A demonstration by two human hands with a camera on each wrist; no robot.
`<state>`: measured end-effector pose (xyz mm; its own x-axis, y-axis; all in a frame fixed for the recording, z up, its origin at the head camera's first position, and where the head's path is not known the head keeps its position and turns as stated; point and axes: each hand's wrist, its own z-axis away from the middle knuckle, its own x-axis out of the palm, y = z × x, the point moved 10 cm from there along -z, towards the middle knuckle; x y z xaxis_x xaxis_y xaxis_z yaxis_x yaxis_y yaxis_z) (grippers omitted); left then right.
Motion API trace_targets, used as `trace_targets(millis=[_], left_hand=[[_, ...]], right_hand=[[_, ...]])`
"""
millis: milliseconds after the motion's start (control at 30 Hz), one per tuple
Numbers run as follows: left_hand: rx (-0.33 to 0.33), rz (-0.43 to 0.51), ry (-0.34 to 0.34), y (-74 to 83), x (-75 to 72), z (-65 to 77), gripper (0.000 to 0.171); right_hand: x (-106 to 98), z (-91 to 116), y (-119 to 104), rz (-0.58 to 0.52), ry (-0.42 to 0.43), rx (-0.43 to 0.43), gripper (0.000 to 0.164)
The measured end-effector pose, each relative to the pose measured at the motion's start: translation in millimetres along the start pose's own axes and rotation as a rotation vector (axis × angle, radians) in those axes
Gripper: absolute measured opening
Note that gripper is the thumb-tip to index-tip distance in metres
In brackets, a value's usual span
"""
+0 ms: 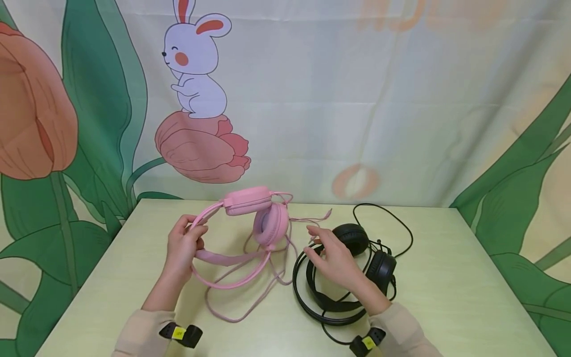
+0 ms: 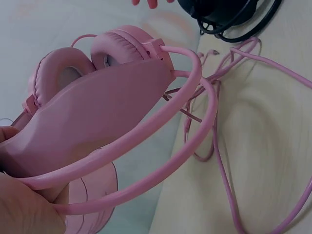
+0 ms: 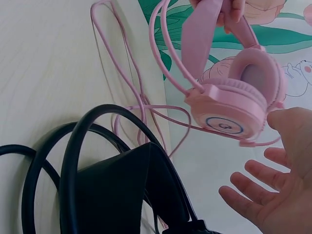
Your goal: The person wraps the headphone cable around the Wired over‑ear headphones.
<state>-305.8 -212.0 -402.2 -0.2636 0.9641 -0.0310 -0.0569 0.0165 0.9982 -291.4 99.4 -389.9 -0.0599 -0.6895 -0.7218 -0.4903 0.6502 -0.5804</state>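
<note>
Pink headphones (image 1: pixel 270 224) are raised off the tabletop, their two ear cups toward the back right. My left hand (image 1: pixel 182 248) grips their headband (image 2: pixel 97 117) at the left end. Black headphones (image 1: pixel 381 267) lie on the table to the right, with their headband toward the front. Over them hovers my right hand (image 1: pixel 333 260), its fingers spread and apart, holding nothing. In the right wrist view, that hand (image 3: pixel 278 180) appears close to the pink ear cup (image 3: pixel 229 114); whether they touch I cannot tell.
A pink cable (image 1: pixel 232 320) loops over the pale table (image 1: pixel 450 277) beneath the pink headphones. The black cable (image 1: pixel 408 228) curves behind the black pair. A printed curtain (image 1: pixel 303 99) with a rabbit and flowers hangs along the table's back edge.
</note>
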Motion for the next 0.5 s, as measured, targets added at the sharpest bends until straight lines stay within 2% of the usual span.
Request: trace_targets(millis=[133, 300, 500], left_hand=[[0.036, 0.010, -0.071, 12.6, 9.5, 4.5, 0.010], [0.084, -0.028, -0.165, 28.5, 22.2, 11.9, 0.011], [0.124, -0.058, -0.236, 38.2, 34.7, 19.3, 0.014]], right_hand=[[-1.3, -2.8, 3.8, -0.054, 0.011, 0.013, 0.047], [-3.9, -5.4, 9.2, -0.084, 0.009, 0.049, 0.048], [-9.7, -4.5, 13.4, -0.100, 0.026, 0.092, 0.047]])
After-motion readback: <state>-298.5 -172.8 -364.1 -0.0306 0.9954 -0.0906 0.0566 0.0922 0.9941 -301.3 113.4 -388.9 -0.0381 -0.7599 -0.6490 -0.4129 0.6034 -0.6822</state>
